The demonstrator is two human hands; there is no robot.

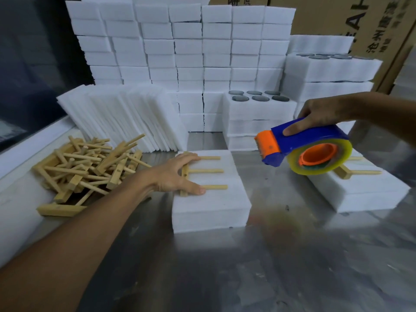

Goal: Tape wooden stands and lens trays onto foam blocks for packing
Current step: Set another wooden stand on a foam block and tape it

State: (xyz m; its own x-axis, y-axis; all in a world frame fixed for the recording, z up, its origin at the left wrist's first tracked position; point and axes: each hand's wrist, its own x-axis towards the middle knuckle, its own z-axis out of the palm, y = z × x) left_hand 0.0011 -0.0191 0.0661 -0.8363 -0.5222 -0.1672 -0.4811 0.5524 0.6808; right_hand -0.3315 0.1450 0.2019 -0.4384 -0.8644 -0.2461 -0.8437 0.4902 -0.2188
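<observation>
**Stand pinned, tape not yet down**

The left hand (174, 175) lies spread over the base bar of a wooden stand (202, 172), fingers (198, 190) straight and wide, pressing it flat rather than gripping it. The stand rests on top of a foam block (211, 199) in the middle of the steel bench (225, 266), its three dowels pointing right. The right hand (319, 114) is curled around the blue handle of a tape dispenser (304, 149), held in the air to the right of the block and clear of it, with the orange cutter facing the stand.

The likely slip comes when the tape first touches. The stand is held only at its bar, so a drag across the free dowels could swing it crooked on the soft foam. Pressing hard could dent the foam, and the serrated cutter would pass close to the spread fingertips. Whether a loose tape end is ready cannot be told.

Farther out, a second foam block (360, 190) at the right carries another stand, partly hidden behind the dispenser. Loose stands (90, 167) lie heaped at the left. Behind, a foam lens tray (258, 109) holds six dark round lenses in its pockets. More such trays are stacked at the right, beside leaning foam sheets (123, 118), a wall of stacked foam blocks (180, 46) and cardboard boxes (371, 25).
</observation>
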